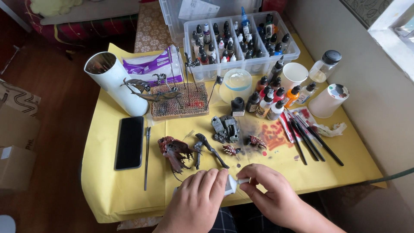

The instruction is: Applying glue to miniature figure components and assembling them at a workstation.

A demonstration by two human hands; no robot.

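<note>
**Two hands on one small white bottle**

The small white bottle (230, 184) sits at the near edge of the yellow table (103, 181), between both hands. The left hand (198, 198) is curled around its body and hides most of it. The right hand (269, 190) pinches the cap end with bent fingers. What is inside the bottle cannot be made out.

Just past the hands lie three small painted model pieces (231, 149) and one big red winged model (174, 153). One black phone (129, 142) lies flat to the left. About five dark brushes (308, 138) lie to the right. One clear box (241, 41) holds many little paint bottles, too crowded to count. The wrists are cut off at the bottom.
</note>
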